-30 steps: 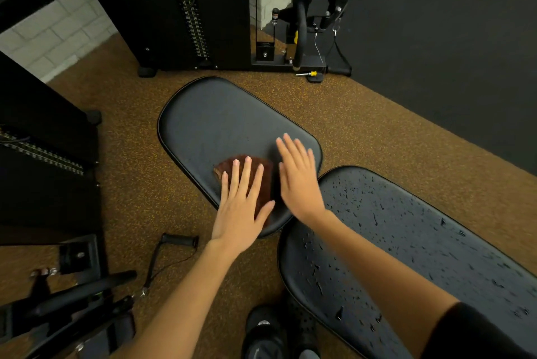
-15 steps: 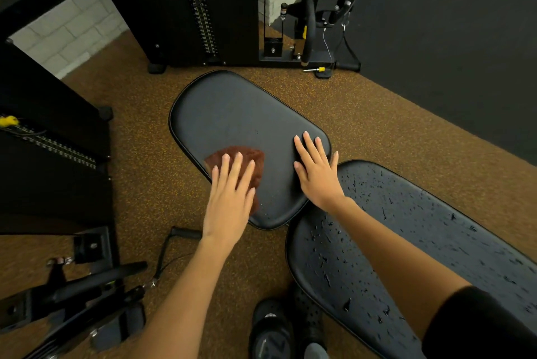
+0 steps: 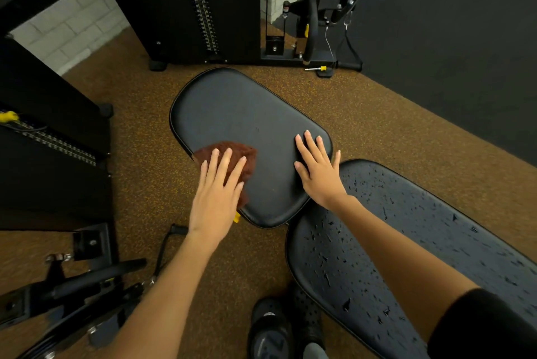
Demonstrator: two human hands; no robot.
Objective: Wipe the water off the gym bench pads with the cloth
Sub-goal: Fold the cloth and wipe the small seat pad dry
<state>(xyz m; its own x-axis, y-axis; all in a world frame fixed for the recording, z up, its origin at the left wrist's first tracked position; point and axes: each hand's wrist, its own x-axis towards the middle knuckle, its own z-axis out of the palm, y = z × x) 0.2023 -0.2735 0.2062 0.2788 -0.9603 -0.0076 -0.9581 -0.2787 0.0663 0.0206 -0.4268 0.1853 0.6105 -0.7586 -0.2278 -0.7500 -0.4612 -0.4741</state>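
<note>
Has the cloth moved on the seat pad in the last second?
Yes. The cloth, under the left hand, slid from beside the right hand to the seat pad's left edge.

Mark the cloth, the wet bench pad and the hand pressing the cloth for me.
cloth (image 3: 245, 156): head view, bare brown part beyond the fingertips.
wet bench pad (image 3: 412, 231): head view, droplet-covered top surface.
left hand (image 3: 215, 199): head view, back of the hand.

A cloth (image 3: 232, 156) is lying under the left hand (image 3: 216, 199) on the near-left edge of the smaller bench pad (image 3: 241, 114), while the right hand (image 3: 318, 172) is resting flat on that pad's right end. The longer pad (image 3: 406, 242) is sitting beneath the right forearm, with a shoe (image 3: 268, 329) between both arms.
</note>
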